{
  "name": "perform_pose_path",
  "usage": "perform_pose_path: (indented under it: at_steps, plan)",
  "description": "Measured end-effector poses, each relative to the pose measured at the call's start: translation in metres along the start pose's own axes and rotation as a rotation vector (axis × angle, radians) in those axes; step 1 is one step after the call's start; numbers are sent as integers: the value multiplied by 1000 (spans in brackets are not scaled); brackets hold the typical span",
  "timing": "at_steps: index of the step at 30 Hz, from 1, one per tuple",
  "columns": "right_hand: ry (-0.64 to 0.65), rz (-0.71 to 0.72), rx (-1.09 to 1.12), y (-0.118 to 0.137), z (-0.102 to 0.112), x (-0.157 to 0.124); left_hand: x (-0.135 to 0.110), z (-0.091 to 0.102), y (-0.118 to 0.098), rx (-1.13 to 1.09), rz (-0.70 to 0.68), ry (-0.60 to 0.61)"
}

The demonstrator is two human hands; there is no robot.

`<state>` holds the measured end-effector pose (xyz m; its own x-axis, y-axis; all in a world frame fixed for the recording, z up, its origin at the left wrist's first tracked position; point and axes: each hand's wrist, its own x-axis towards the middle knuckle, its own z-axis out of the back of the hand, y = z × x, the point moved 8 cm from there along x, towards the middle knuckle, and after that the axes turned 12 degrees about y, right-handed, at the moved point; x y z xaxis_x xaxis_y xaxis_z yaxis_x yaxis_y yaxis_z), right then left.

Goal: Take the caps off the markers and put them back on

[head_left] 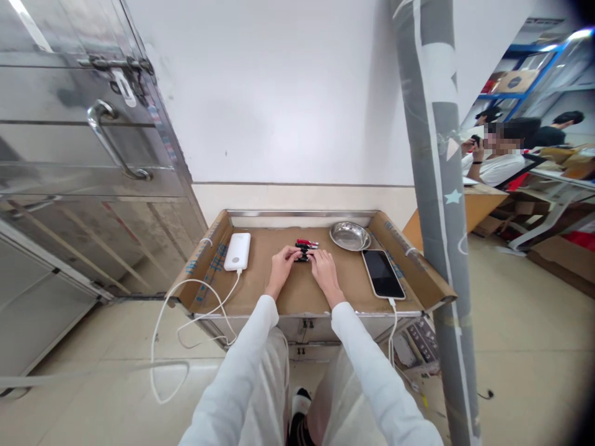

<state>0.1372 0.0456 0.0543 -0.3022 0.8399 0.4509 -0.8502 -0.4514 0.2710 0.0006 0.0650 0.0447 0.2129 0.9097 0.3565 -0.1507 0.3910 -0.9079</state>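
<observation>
My left hand (281, 265) and my right hand (322, 267) rest on a cardboard-lined tabletop (297, 288), fingertips meeting on a small cluster of black and red objects (305, 249). They look like small batteries or clips, too small to name. Both hands have curled fingers pinching at the cluster. White sleeves cover both forearms.
A white power bank (237, 251) with a white cable (195, 310) lies left of the hands. A steel bowl (350, 236) and a dark phone (382, 273) lie to the right. A grey wrapped pillar (441, 217) stands right, a steel door (83, 155) left. People sit far right.
</observation>
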Motion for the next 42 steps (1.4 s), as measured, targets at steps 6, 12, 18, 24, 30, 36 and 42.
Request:
perform_pose_path:
  at_steps: [6, 12, 18, 24, 30, 36, 42]
  plan:
    - [-23, -13, 67, -5, 0, -1, 0, -3, 0, 3, -16, 40]
    - [-57, 10, 245, -7, 4, -3, 2, -8, -1, 151, -56, 90]
    - [-10, 32, 354, -2, 4, -3, -3, -9, -15, 373, -174, 59]
    - [-26, 34, 217, -4, 4, -2, -5, -15, -10, 489, -138, 70]
    - [-152, -104, 166, -19, 13, -6, -5, -33, -15, 841, -124, 251]
    - [-176, -186, 199, -25, 17, -8, -6, -34, -19, 921, -109, 262]
    - [-183, -208, 212, -30, 17, -10, -7, -21, -26, 981, -149, 49]
